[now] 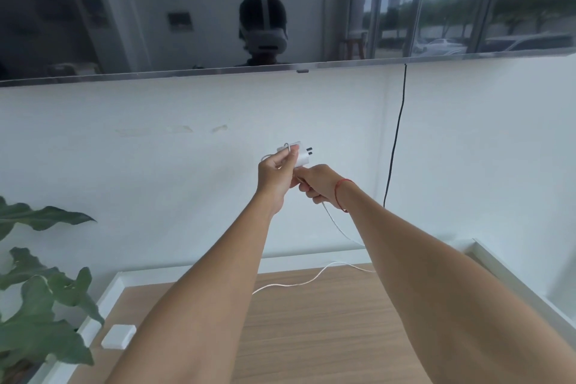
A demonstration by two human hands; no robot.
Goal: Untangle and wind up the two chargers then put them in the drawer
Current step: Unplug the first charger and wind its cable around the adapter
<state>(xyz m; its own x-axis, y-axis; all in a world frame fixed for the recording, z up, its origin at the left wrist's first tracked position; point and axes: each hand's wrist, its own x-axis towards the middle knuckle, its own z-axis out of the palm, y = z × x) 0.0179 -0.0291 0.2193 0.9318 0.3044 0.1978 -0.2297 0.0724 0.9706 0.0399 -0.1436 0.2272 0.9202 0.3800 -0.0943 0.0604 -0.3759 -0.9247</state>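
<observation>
My left hand [274, 176] grips a white charger plug [300, 154], raised in front of the white wall, its two prongs pointing right. A loop of white cable lies over the plug's top. Just below and to the right, my right hand [318, 185] pinches the white cable [335, 223]. From there the cable hangs down behind my right forearm and trails across the wooden tabletop [311, 337] to the left. A second white charger block [118, 337] lies on the tabletop's left edge. No drawer is in view.
A green leafy plant [37, 305] stands at the left. A dark TV screen [187, 9] hangs on the wall above, with a black cord [396, 140] running down from it. A white raised rim [514, 277] borders the tabletop on both sides.
</observation>
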